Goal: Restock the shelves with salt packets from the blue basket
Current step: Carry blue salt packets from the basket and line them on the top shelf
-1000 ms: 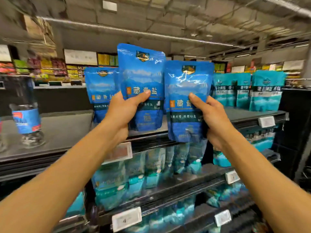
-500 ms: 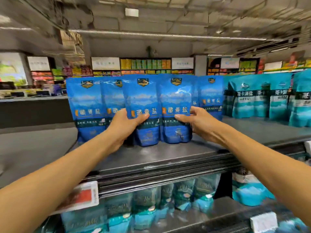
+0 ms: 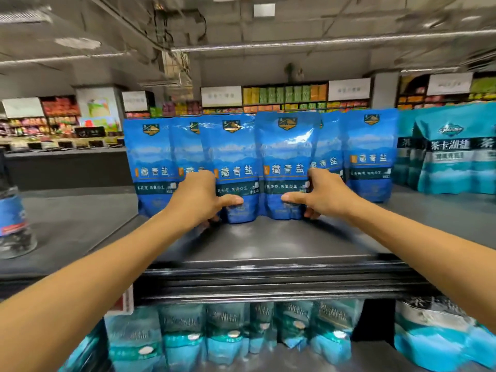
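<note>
A dark top shelf (image 3: 268, 242) spans mid-frame, carrying a row of upright blue salt packets (image 3: 370, 157). At centre, the left hand (image 3: 198, 197) grips one packet (image 3: 236, 162) and the right hand (image 3: 322, 194) grips its neighbour (image 3: 287, 157), thumbs across the fronts. Teal packets (image 3: 451, 157) stand at right.

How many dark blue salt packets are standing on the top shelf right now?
6: far-left packet, second packet, left-hand packet, right-hand packet, fifth packet, far-right packet. More may hide behind.
</note>
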Available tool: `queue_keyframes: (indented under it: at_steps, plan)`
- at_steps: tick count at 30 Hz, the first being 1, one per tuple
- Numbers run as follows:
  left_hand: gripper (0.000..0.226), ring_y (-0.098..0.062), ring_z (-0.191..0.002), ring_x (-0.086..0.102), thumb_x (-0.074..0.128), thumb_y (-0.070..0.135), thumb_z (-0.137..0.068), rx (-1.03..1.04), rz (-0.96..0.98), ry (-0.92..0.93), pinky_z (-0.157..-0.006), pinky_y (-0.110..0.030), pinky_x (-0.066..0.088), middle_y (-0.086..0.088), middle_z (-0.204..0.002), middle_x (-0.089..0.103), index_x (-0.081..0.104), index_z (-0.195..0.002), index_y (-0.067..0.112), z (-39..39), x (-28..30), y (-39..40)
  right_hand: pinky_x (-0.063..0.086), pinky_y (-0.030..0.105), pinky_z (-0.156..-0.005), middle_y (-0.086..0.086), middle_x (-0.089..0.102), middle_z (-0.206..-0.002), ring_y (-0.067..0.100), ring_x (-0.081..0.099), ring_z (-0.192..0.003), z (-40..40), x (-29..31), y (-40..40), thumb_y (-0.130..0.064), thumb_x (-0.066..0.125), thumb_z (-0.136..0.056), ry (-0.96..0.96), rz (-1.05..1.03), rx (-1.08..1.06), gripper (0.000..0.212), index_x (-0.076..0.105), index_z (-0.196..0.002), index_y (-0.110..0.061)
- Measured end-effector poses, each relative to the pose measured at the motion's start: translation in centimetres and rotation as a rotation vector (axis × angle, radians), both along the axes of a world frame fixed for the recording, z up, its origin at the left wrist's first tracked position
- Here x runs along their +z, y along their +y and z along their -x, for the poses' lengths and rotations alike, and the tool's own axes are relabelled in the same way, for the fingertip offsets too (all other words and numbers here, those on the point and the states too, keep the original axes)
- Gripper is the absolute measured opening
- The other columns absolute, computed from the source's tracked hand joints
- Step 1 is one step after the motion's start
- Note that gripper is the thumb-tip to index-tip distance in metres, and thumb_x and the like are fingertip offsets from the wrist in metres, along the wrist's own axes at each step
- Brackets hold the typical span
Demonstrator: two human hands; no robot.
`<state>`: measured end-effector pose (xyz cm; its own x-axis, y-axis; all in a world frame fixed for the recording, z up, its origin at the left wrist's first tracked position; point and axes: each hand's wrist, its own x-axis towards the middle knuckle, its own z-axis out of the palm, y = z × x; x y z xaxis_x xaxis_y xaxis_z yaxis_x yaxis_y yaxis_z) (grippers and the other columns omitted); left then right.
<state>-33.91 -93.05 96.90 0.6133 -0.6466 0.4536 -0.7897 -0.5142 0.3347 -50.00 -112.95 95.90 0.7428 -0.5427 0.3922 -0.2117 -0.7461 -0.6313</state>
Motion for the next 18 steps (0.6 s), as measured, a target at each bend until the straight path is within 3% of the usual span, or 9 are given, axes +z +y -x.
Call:
queue_keyframes:
  at_steps: [3, 5, 8, 13, 16, 18]
  plan:
    - [0.057, -0.034, -0.076, 0.07, 0.074, 0.061, -0.077, 0.05, -0.031, -0.135, -0.074, -0.043, 0.058, -0.01, -0.068, 0.066, 0.051, -0.072, 0.009, -0.1, 0.1, -1.0, 0.05, 0.026, -0.04, 0.011, 0.062, -0.082, 0.018, 0.064, -0.049, -1.1, -0.1, -0.8, -0.042, 0.082, -0.079, 0.013, 0.02, -0.047, 0.056, 0.042, -0.099, -0.008]
    - [0.058, -0.037, -0.081, 0.068, 0.073, 0.061, -0.078, 0.062, -0.041, -0.179, -0.077, -0.043, 0.056, -0.013, -0.071, 0.064, 0.048, -0.07, 0.009, -0.3, 0.1, -1.4, 0.048, 0.026, -0.04, 0.01, 0.061, -0.082, 0.02, 0.064, -0.05, -1.8, 0.0, -1.1, -0.044, 0.082, -0.079, 0.015, 0.044, -0.057, 0.058, 0.039, -0.099, -0.01]
    - [0.058, -0.037, -0.082, 0.068, 0.073, 0.06, -0.078, 0.08, -0.066, -0.199, -0.076, -0.043, 0.056, -0.015, -0.073, 0.065, 0.043, -0.067, 0.011, -0.4, 0.3, -1.7, 0.048, 0.027, -0.045, 0.006, 0.06, -0.085, 0.02, 0.065, -0.055, -2.5, 0.0, -1.1, -0.047, 0.081, -0.079, 0.027, 0.066, -0.048, 0.053, 0.04, -0.091, -0.016]
    - [0.059, -0.036, -0.086, 0.069, 0.068, 0.065, -0.078, 0.113, -0.095, -0.225, -0.08, -0.046, 0.056, -0.013, -0.074, 0.064, 0.037, -0.068, 0.016, -0.6, 0.4, -1.5, 0.053, 0.039, -0.067, 0.01, 0.062, -0.096, 0.024, 0.064, -0.075, -2.9, 0.2, -0.1, -0.052, 0.076, -0.081, 0.085, 0.098, -0.099, 0.058, 0.045, -0.102, -0.008]
    - [0.06, -0.034, -0.081, 0.068, 0.064, 0.069, -0.079, 0.121, -0.117, -0.222, -0.076, -0.044, 0.056, -0.008, -0.07, 0.059, 0.043, -0.073, 0.013, -0.6, 0.4, -1.4, 0.041, 0.033, -0.069, 0.011, 0.059, -0.099, 0.025, 0.056, -0.084, -2.7, 0.4, 0.5, -0.052, 0.073, -0.085, 0.131, 0.095, -0.127, 0.058, 0.04, -0.103, -0.008]
    - [0.062, -0.032, -0.075, 0.067, 0.061, 0.071, -0.081, 0.132, -0.124, -0.239, -0.07, -0.04, 0.055, -0.005, -0.062, 0.054, 0.046, -0.07, 0.011, -0.7, 0.3, -1.3, 0.042, 0.026, -0.062, 0.02, 0.064, -0.109, 0.02, 0.06, -0.079, -2.4, 0.4, 1.0, -0.052, 0.07, -0.087, 0.158, 0.07, -0.137, 0.068, 0.038, -0.118, -0.001]
